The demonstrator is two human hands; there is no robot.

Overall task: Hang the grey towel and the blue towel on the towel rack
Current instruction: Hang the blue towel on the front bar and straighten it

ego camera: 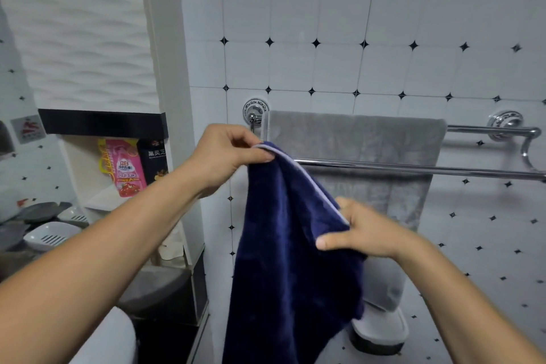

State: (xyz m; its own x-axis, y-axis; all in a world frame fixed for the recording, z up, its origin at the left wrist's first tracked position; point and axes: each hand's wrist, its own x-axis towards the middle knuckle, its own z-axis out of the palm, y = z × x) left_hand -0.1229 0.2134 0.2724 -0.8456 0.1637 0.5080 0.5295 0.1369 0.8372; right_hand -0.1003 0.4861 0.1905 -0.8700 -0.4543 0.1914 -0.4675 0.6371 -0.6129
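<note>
nearest to me, the right hand (359,230) is closed on the pale hem of the blue towel (295,260), thumb on the near side and fingers tucked behind the cloth. most of the towel hangs in a loose, doubled-up bunch below that grip, down toward the white dish (381,331) on the floor. further out and higher, the left hand (227,154) pinches the same hem at its corner, just beside the left end of the towel rack (413,169). so the hem runs on a slant between my two hands, not level, and none of it is over a bar yet.

my worries, working outward: both holds are only on the edge, so a tug could pull the hem out of one pinch and drop that side. with the cloth this bunched, i judge it could go over the near bar lopsided, and the heavier hanging part would then drag the lot off onto the floor. the left corner sits close to the wall mount and its little hook, where it could snag.

beyond the near bar, the grey towel (354,139) is already draped over the far bar, flat against the tiled wall. swinging the blue one over carelessly could catch it and pull it askew or off.
</note>
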